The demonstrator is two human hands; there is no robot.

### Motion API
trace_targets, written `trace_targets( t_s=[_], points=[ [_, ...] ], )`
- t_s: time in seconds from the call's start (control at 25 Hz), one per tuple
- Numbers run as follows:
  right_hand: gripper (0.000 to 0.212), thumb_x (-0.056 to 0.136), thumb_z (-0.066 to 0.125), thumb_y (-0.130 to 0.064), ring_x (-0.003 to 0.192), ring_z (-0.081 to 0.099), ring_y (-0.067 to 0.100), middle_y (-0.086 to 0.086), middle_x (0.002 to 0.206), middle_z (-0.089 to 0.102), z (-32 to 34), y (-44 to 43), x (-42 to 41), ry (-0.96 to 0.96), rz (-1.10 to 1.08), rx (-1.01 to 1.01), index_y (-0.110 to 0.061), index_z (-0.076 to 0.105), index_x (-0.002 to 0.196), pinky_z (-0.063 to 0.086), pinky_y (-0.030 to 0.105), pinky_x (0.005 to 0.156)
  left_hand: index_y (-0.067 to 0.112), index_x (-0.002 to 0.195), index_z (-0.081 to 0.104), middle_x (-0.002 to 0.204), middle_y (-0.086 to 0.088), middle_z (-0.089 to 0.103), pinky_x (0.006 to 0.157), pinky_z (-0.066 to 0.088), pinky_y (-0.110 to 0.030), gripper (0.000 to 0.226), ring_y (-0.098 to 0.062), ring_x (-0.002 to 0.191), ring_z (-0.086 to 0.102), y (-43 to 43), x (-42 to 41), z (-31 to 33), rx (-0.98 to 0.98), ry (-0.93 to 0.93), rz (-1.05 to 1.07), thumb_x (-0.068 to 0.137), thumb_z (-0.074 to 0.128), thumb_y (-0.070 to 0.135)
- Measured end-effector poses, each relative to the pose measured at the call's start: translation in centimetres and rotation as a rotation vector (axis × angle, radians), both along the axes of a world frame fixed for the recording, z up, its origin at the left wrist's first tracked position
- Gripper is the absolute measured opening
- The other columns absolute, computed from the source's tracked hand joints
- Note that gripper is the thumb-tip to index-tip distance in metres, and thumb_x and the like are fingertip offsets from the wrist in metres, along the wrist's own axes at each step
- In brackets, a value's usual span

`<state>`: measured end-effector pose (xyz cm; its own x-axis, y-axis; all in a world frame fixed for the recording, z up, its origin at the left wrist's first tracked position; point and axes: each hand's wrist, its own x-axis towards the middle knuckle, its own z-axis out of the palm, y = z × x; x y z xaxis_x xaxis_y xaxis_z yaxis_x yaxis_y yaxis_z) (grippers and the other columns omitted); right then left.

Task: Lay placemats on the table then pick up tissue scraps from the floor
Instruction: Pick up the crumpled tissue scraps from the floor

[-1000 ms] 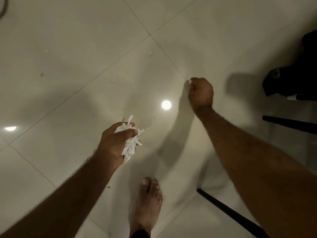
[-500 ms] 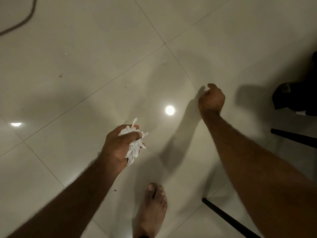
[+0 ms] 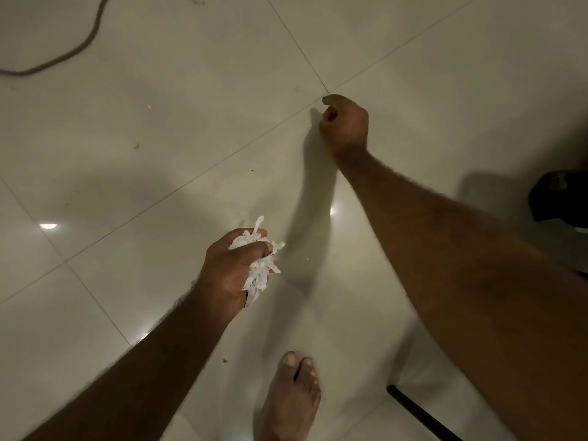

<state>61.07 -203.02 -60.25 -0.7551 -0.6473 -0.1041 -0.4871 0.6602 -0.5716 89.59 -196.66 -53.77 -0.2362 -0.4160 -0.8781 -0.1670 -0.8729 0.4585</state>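
Observation:
My left hand point(image 3: 234, 272) is closed around a bunch of white tissue scraps point(image 3: 259, 272), held low over the pale tiled floor point(image 3: 133, 281). Shreds stick out above and below the fist. My right hand point(image 3: 343, 125) reaches further out near a tile joint, fingers curled in; no scrap shows in it. Tiny specks lie on the floor: one point(image 3: 149, 106) and another point(image 3: 136, 145) at the left, one point(image 3: 307, 258) just right of the bunch.
A grey cable point(image 3: 89, 39) curves across the far left floor. A black chair leg point(image 3: 420, 412) runs along the floor at the lower right, and a dark object point(image 3: 556, 198) sits at the right edge. My bare foot point(image 3: 292, 399) stands at the bottom centre.
My right hand has come up off the tile joint where it pinched at the floor, and its fingers have curled in. The left hand keeps its bunch. The view has shifted forward, so the cable shows.

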Motion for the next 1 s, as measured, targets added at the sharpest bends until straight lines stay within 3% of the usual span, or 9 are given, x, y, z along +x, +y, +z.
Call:
trace_targets(
  t_s=[0.12,0.32,0.48,0.64,0.76,0.84,0.92,1.0],
  points=[
    [0.042,0.095,0.047,-0.004,0.112,0.063,0.02,0.002,0.122,0.07,-0.6,0.3,0.2,0.107,0.081,0.143,-0.02,0.068,0.127,0.048,0.025,0.095,0.0,0.109,0.068,0.117,-0.037,0.065,0.057,0.046,-0.031,0.023,-0.038,0.079,0.058,-0.9,0.4,-0.1,-0.017,-0.012,0.004,0.086,0.071,-0.004],
    [0.043,0.096,0.043,0.001,0.117,0.058,0.024,0.005,0.123,0.067,-1.2,0.7,2.9,0.168,0.244,0.206,-0.017,0.066,0.128,0.049,0.031,0.098,0.003,0.106,0.069,0.115,-0.034,0.068,0.05,0.046,-0.029,0.019,-0.038,0.077,0.06,-0.9,1.0,-0.2,-0.021,-0.024,-0.015,0.088,0.07,-0.002],
    [0.047,0.089,0.044,0.005,0.11,0.06,0.029,0.008,0.119,0.067,-1.4,0.9,4.8,0.188,0.335,0.274,-0.014,0.066,0.125,0.051,0.035,0.091,0.003,0.105,0.07,0.114,-0.036,0.066,0.059,0.048,-0.032,0.019,-0.039,0.077,0.061,0.2,1.2,0.0,-0.039,-0.033,-0.054,0.087,0.071,-0.001],
    [0.046,0.087,0.05,0.001,0.113,0.063,0.031,0.011,0.119,0.07,-0.3,3.7,7.6,0.011,0.279,0.297,-0.015,0.066,0.127,0.047,0.032,0.097,0.003,0.107,0.069,0.104,-0.032,0.07,0.055,0.052,-0.031,0.019,-0.036,0.075,0.065,0.7,1.2,1.4,-0.048,-0.014,-0.064,0.089,0.07,0.0],
    [0.041,0.089,0.053,-0.004,0.112,0.065,0.028,0.011,0.119,0.072,2.6,8.4,12.8,-0.172,0.163,0.268,-0.016,0.068,0.126,0.049,0.029,0.098,0.007,0.103,0.07,0.09,-0.019,0.074,0.052,0.052,-0.03,0.015,-0.031,0.066,0.068,1.4,1.9,4.1,-0.061,0.018,-0.086,0.088,0.07,0.001],
    [0.039,0.088,0.057,-0.004,0.1,0.07,0.019,0.01,0.109,0.075,5.7,11.5,16.3,-0.31,0.043,0.206,-0.011,0.069,0.125,0.053,0.025,0.093,0.009,0.101,0.072,0.09,-0.018,0.076,0.055,0.055,-0.032,0.016,-0.031,0.068,0.07,2.1,2.8,6.3,-0.069,0.012,-0.123,0.087,0.073,0.002],
    [0.042,0.085,0.063,0.002,0.075,0.069,0.005,0.005,0.088,0.074,9.4,14.1,19.5,-0.439,-0.042,0.148,-0.007,0.068,0.125,0.054,0.016,0.079,0.009,0.1,0.074,0.091,-0.021,0.075,0.06,0.056,-0.036,0.017,-0.033,0.07,0.069,2.7,4.1,8.6,-0.096,-0.002,-0.165,0.085,0.075,0.003],
    [0.045,0.083,0.067,0.003,0.071,0.067,0.01,0.005,0.084,0.073,13.9,16.1,22.2,-0.446,-0.032,0.131,-0.007,0.067,0.127,0.055,0.02,0.078,0.008,0.101,0.075,0.091,-0.022,0.074,0.067,0.054,-0.039,0.018,-0.033,0.073,0.069,3.3,5.5,11.6,-0.133,-0.021,-0.215,0.084,0.076,0.004]
  ],
)
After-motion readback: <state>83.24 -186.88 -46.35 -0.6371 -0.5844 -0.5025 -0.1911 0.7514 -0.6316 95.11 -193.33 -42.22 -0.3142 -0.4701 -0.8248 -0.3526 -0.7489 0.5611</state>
